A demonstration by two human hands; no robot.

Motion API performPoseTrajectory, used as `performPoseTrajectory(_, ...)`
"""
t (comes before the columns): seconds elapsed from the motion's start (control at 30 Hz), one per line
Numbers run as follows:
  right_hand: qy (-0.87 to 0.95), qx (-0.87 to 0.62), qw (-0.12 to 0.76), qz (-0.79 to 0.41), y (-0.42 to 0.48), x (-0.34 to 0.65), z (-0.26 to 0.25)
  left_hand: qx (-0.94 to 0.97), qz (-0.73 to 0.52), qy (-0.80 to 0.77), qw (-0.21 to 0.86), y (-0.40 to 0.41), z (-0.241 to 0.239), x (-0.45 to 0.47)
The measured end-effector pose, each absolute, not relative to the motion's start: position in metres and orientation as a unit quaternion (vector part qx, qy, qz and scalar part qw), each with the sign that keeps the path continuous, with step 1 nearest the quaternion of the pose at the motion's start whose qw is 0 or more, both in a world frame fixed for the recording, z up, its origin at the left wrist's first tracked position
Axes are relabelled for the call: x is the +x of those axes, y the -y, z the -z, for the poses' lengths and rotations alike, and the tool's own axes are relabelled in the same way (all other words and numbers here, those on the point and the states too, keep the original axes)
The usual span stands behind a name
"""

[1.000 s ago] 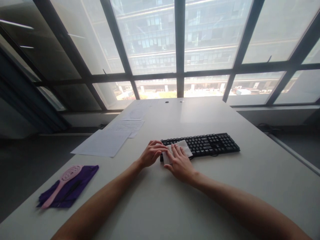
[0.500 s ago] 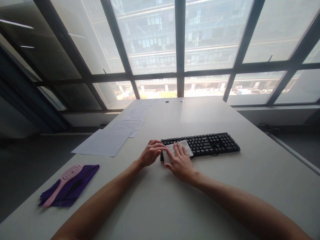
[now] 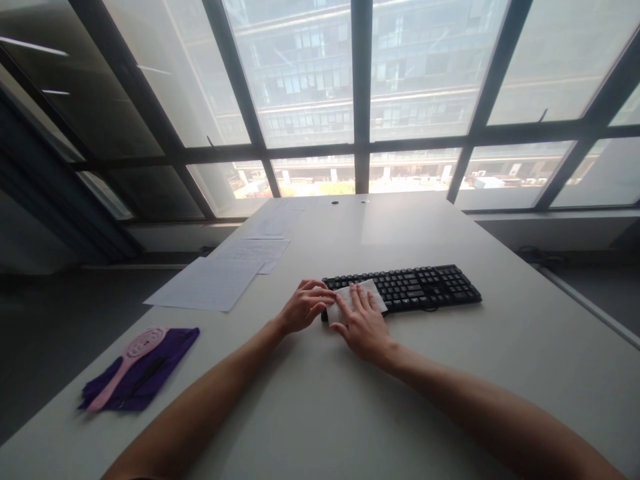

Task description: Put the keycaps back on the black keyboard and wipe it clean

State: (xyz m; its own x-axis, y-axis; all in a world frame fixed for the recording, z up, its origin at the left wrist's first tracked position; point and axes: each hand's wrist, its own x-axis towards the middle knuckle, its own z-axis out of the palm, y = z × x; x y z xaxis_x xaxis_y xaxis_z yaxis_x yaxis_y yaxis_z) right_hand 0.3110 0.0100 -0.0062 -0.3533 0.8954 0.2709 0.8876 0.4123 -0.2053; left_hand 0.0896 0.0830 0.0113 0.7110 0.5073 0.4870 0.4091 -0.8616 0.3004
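Observation:
A black keyboard (image 3: 415, 288) lies on the white table, its left end partly covered by a white wipe (image 3: 376, 293). My right hand (image 3: 364, 327) rests flat on the wipe, fingers spread, pressing it against the keys. At the keyboard's left end is my left hand (image 3: 304, 307), its fingers apart and slightly bent. Its fingertips reach the wipe's left edge, close to my right index finger; whether they press the wipe or the keys I cannot tell.
Sheets of paper (image 3: 200, 283) lie along the table's left edge. Nearer, a pink hairbrush (image 3: 145, 342) and a thin dark item lie on a folded purple cloth (image 3: 183, 340). Tall windows (image 3: 310, 73) stand beyond the white table (image 3: 410, 227).
Almost nothing differs. Both hands keep their places on the wipe and the keyboard's left end, with a very slight shift of the whole view.

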Motion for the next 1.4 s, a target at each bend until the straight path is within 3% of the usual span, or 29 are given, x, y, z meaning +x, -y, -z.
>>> performPoseTrajectory(0.87, 0.835, -0.521, 0.176, 0.011, 0.0, 0.311, 0.013, 0.931, -0.228, -0.189, 0.212, -0.064, -0.024, 0.096)
performPoseTrajectory(1.0, 0.838, -0.515, 0.18, 0.01, 0.001, 0.317, 0.013, 0.853, -0.33, -0.238, 0.327, -0.066, -0.017, 0.101)
performPoseTrajectory(1.17, 0.84, -0.512, 0.182, 0.006, -0.004, 0.321, 0.013, 0.597, -0.498, -0.248, 0.578, -0.073, -0.013, 0.107)
performPoseTrajectory(1.4, 0.818, -0.549, 0.174, -0.002, -0.012, 0.324, 0.01, 0.427, -0.5, -0.231, 0.717, -0.079, -0.014, 0.101)
